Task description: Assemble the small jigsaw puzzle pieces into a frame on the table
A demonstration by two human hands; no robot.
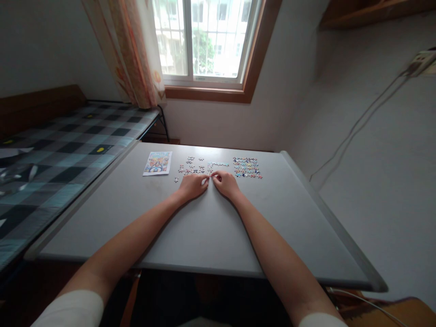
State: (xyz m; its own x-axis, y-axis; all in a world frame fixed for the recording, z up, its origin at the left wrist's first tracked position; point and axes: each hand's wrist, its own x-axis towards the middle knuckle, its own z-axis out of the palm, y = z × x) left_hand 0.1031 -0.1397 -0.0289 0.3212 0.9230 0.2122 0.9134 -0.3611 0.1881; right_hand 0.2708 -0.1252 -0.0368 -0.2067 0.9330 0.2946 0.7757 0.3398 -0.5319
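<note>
My left hand [192, 185] and my right hand [225, 182] meet over the table, thumbs and forefingers pinched together. A small jigsaw puzzle piece [210, 176] shows at their fingertips, partly hidden by the fingers. Just beyond them lies a joined strip of puzzle pieces [218, 164], running sideways with a short leg toward my hands. Loose puzzle pieces [190, 169] are scattered past my left hand, and a single piece [176, 180] sits left of it. To the right of the strip, more pieces [245, 167] are laid out in a dense block.
A colourful picture sheet [157, 163] lies on the left of the grey table [204, 227]. Along the left side stands a bed with a checked cover [112, 131]. A window [204, 41] and curtain [132, 50] are behind. A cable [357, 122] hangs on the right wall.
</note>
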